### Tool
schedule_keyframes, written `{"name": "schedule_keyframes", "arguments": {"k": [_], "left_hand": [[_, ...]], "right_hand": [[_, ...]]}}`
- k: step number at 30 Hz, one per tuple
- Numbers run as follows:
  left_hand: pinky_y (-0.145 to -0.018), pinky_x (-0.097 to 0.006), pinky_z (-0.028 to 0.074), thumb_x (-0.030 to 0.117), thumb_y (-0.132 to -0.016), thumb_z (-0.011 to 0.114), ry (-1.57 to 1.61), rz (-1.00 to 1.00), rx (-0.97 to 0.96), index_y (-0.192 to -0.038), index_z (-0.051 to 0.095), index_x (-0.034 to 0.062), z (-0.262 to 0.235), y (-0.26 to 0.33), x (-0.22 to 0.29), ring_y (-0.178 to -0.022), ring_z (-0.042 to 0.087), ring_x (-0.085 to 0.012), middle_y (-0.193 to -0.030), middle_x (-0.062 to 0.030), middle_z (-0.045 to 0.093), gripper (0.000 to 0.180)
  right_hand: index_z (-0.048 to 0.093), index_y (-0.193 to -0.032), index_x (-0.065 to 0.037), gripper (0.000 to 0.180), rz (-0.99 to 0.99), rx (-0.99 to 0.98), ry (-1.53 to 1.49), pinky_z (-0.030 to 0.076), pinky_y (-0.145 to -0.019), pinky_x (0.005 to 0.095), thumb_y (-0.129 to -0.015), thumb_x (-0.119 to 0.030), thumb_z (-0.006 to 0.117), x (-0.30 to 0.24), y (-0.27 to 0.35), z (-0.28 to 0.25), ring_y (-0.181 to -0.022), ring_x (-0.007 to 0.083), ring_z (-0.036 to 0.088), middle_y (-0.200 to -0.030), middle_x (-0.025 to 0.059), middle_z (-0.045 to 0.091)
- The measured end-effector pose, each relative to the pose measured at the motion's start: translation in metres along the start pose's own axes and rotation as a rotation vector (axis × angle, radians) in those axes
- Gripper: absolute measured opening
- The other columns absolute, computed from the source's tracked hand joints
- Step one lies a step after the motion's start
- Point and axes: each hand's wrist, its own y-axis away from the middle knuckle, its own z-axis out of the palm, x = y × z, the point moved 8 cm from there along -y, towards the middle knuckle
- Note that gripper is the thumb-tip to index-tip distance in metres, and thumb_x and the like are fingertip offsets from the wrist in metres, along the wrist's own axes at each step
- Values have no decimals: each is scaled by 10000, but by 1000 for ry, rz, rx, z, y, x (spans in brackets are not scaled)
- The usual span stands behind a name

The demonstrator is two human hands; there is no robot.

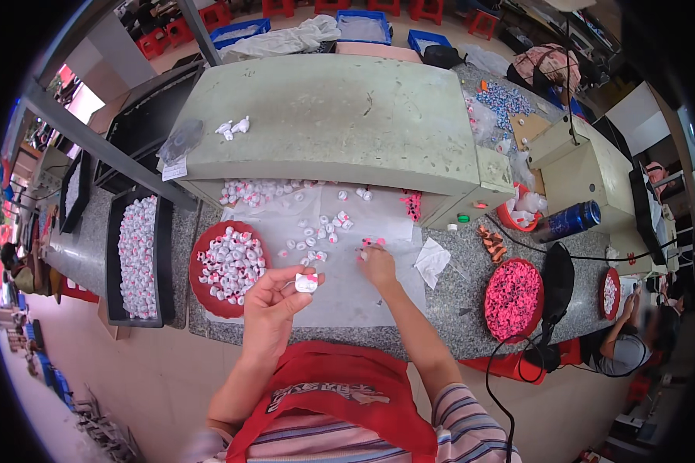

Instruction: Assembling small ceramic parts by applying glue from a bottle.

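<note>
Raised in front of my apron, my left hand (274,301) pinches a small white figure head (306,283) with pink on it between thumb and fingers. My right hand (377,266) is lower over the white paper sheet (347,297), its fingers drawn together beside small pink bits; what they hold, if anything, is too small to make out. Several loose white pieces (328,228) lie on the sheet between the hands and the machine. Left of the sheet stands a red bowl (197,289) heaped with white heads.
A pale green metal hood (324,116) spans the bench's back. Far left sits a black tray (114,309) of white pieces. To the right are a red bowl of pink parts (512,299), a crumpled tissue (432,261), a blue can (570,221) and a black cable (490,386). A co-worker (629,351) sits beyond.
</note>
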Motion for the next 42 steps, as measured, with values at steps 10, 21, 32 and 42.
{"name": "schedule_keyframes", "arguments": {"k": [10, 21, 32, 42], "left_hand": [[-866, -361, 457, -83, -735, 558, 28, -30, -19, -1029, 524, -9, 7, 9, -3, -909, 579, -233, -1007, -135, 574, 305], [-841, -317, 475, -127, -732, 549, -149, 126, -124, -1026, 514, -36, 40, 18, -1, -960, 560, -236, -1046, -150, 539, 310], [-858, -309, 453, -121, -751, 531, -233, 153, -314, -990, 544, -60, 56, 28, 14, -976, 544, -218, -1088, -179, 507, 247], [-866, -300, 442, -91, -803, 492, -140, 215, -272, -1032, 520, -62, 61, 37, 7, -999, 530, -220, -1091, -160, 493, 233]], "right_hand": [[588, -866, -10, 252, 9, -69, 8, 506, -591, 361, -723, -217, 601, -23, 12, -37, -665, 261, 623, -728, 156, 607], [596, -775, 12, 82, -87, -57, -838, 444, -538, 214, -709, 4, 645, -202, 75, -234, -590, 96, 556, -715, 47, 593], [604, -784, -11, 127, -7, 98, -702, 448, -549, 219, -683, -10, 681, -195, 86, -240, -611, 96, 571, -689, 43, 596], [634, -837, -3, 193, -96, 177, -791, 438, -552, 204, -656, 43, 683, -202, 92, -246, -637, 102, 566, -733, 56, 583]]}}
